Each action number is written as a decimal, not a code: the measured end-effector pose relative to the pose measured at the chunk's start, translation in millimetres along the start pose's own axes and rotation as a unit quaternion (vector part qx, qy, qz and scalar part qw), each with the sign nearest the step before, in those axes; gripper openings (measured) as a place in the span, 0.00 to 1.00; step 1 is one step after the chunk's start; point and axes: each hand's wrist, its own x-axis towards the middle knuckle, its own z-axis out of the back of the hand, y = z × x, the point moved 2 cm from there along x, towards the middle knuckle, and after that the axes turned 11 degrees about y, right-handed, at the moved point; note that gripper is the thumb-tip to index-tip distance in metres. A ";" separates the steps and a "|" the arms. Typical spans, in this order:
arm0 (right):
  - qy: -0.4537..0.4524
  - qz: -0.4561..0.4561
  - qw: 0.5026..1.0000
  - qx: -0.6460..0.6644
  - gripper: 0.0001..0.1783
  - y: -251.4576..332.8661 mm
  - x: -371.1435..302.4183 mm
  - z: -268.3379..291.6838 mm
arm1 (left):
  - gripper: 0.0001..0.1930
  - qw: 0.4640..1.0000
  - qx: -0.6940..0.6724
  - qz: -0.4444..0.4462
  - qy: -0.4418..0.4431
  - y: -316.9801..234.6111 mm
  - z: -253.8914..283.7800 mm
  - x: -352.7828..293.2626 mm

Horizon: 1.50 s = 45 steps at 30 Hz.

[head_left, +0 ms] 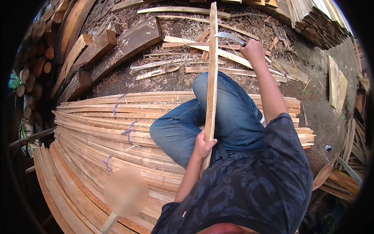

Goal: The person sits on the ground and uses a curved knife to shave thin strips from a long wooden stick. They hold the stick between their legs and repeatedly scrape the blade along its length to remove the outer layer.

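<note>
A long, narrow wooden strip (212, 82) stretches from my waist over my raised knee to the far edge of the view. Near its lower end my left hand (203, 146) is closed around it, with the thumb lying across the wood. My right hand (253, 51), arm stretched far forward, grips the dark handle of a curved knife (230, 36). The blade points left, its tip at the right edge of the strip's far part. Whether the tip touches the wood, I cannot tell.
Bundles of sawn strips (128, 136), bound with purple ties, lie beneath and left of my legs. Thick timbers (128, 43) rest at the far left, beside stacked logs (39, 66). Shavings and loose wood pieces (163, 62) litter the ground ahead. A tall strip stack (319, 23) stands far right.
</note>
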 end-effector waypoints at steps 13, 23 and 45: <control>0.131 0.122 0.977 -0.117 0.13 4.5 -145.5 -0.1 | 0.20 0.955 0.273 0.034 -0.112 -19.1 -10.1 -2.3; 0.087 0.099 0.978 -0.162 0.12 -1.0 -92.4 1.1 | 0.22 0.934 0.328 0.023 -0.137 -29.1 -13.4 -3.7; 0.078 0.066 0.965 0.243 0.14 -37.4 -145.9 -42.6 | 0.31 0.972 0.212 0.074 -0.066 -31.6 -0.6 -7.3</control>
